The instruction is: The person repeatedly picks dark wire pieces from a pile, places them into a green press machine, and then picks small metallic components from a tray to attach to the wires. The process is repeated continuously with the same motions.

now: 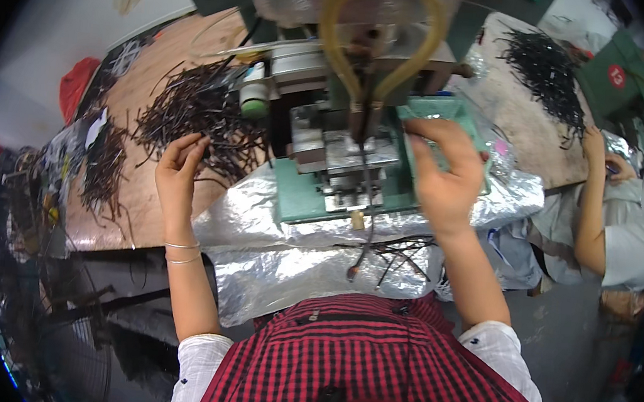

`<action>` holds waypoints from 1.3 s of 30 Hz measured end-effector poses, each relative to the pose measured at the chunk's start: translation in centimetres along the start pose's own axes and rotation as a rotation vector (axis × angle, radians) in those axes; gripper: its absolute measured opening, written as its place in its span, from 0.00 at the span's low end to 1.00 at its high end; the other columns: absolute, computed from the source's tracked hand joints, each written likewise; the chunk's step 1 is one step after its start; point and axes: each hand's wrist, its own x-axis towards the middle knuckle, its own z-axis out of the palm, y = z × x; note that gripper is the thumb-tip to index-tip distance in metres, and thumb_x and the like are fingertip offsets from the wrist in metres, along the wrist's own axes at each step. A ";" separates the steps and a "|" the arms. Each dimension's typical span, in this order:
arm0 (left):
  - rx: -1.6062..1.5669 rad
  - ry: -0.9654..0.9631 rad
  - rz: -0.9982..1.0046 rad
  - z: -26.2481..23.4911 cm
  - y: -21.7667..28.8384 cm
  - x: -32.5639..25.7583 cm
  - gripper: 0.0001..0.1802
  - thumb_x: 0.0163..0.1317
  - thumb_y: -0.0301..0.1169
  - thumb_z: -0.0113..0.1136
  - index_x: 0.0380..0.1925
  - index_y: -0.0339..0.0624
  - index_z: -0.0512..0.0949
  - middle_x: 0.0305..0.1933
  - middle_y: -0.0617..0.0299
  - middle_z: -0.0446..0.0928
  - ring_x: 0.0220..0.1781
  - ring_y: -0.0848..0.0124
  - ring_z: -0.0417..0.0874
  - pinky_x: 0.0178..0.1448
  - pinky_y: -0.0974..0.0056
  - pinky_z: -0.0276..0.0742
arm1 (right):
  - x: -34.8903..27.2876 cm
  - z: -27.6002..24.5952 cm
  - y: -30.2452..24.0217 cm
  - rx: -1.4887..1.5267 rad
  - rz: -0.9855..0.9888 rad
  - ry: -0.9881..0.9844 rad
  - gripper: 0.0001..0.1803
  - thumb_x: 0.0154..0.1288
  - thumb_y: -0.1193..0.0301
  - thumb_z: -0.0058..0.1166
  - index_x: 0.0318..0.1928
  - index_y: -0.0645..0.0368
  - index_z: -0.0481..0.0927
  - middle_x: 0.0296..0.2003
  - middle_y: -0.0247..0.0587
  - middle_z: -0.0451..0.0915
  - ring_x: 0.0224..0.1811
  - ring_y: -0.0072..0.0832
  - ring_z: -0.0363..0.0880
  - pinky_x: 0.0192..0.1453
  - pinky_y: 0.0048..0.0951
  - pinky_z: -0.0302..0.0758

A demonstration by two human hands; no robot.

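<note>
My left hand (pixel 180 164) is at the near edge of a tangled pile of short dark cables (pixel 202 112) on the wooden tabletop. Its thumb and fingertips are pinched together; whatever they grip is too small to make out. My right hand (pixel 449 171) reaches over a green plastic tray (pixel 443 108) right of the machine, fingers curled and thumb close to them, their tips partly hidden. Between my hands stands a bench press machine (pixel 354 154) with metal fixture blocks on a green base plate (pixel 298 206). One dark cable (pixel 371 198) hangs down from its middle over the front edge.
Silver foil sheeting (pixel 269 262) covers the table edge before me, with several loose dark cables (pixel 402 259) on it. A smaller cable bundle (pixel 104 168) lies far left. At right, another person's arm (pixel 593 204) is beside another cable pile (pixel 547 75). A yellowish hose (pixel 432 25) loops above the fixture.
</note>
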 end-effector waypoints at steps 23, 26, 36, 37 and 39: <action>0.341 -0.238 1.351 15.3 9.0 -7.4 0.16 0.53 0.29 0.80 0.41 0.43 0.84 0.46 0.54 0.87 0.24 0.73 0.79 0.23 0.69 0.70 | 0.2 -2.2 2.9 0.251 0.497 -0.118 0.33 0.63 0.83 0.55 0.71 0.60 0.73 0.62 0.50 0.81 0.63 0.35 0.81 0.71 0.35 0.73; 0.319 -0.268 1.402 15.7 8.6 -6.8 0.16 0.53 0.28 0.80 0.40 0.44 0.84 0.46 0.55 0.87 0.24 0.74 0.79 0.22 0.70 0.70 | -1.4 -4.7 7.6 0.020 0.429 0.215 0.31 0.66 0.82 0.54 0.70 0.60 0.72 0.58 0.51 0.83 0.60 0.35 0.82 0.65 0.33 0.76; 0.332 -0.204 1.343 15.6 8.7 -7.4 0.14 0.53 0.28 0.79 0.38 0.42 0.85 0.44 0.54 0.88 0.23 0.73 0.81 0.22 0.70 0.70 | -4.6 -3.8 7.4 -0.568 0.349 -0.163 0.09 0.59 0.74 0.67 0.40 0.60 0.85 0.39 0.47 0.83 0.47 0.49 0.81 0.56 0.45 0.75; 0.293 -0.216 1.295 15.5 8.5 -7.8 0.14 0.52 0.27 0.79 0.38 0.40 0.87 0.45 0.52 0.89 0.23 0.71 0.82 0.22 0.69 0.72 | -4.2 -3.2 6.9 -0.609 0.329 -0.155 0.09 0.59 0.73 0.68 0.40 0.59 0.85 0.40 0.47 0.83 0.48 0.50 0.80 0.57 0.46 0.75; 0.275 -0.230 1.177 14.6 8.4 -9.0 0.20 0.50 0.26 0.79 0.46 0.40 0.87 0.53 0.51 0.88 0.28 0.70 0.85 0.27 0.68 0.76 | -3.9 -2.3 7.5 -0.692 0.295 -0.189 0.07 0.58 0.73 0.67 0.38 0.58 0.84 0.41 0.47 0.82 0.49 0.50 0.79 0.56 0.47 0.74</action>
